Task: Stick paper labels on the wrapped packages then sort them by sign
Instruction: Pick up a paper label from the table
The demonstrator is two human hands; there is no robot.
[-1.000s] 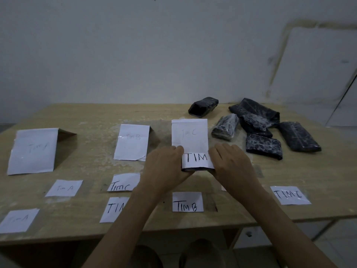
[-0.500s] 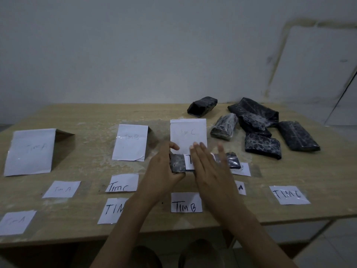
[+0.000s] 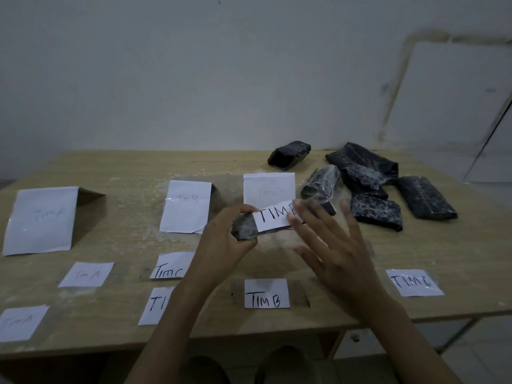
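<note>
My left hand (image 3: 227, 239) grips the left end of a dark wrapped package (image 3: 245, 231), lifted a little above the table. A white paper label (image 3: 275, 216) reading "TIM" with its last letter hidden lies across the package. My right hand (image 3: 332, 250) hovers open with fingers spread, its blurred fingertips over the label's right end. Three upright signs stand behind: "Tim A" (image 3: 41, 218), "Tim B" (image 3: 186, 206), "Tim C" (image 3: 268, 191). Several unlabelled dark packages (image 3: 374, 189) lie at the back right.
Loose labels lie flat near the wooden table's (image 3: 124, 167) front edge: "Tim A" (image 3: 86, 274), another faint "Tim A" (image 3: 20, 322), "Tim C" (image 3: 170, 266), a part-hidden "TI" (image 3: 156, 304), "TIM B" (image 3: 266, 293), "TIM C" (image 3: 414, 282). A wall stands behind.
The package with its label has risen off the table, tilted, in my left hand. My right hand came off the package and opened wide, now sweeping over the label's right end.
</note>
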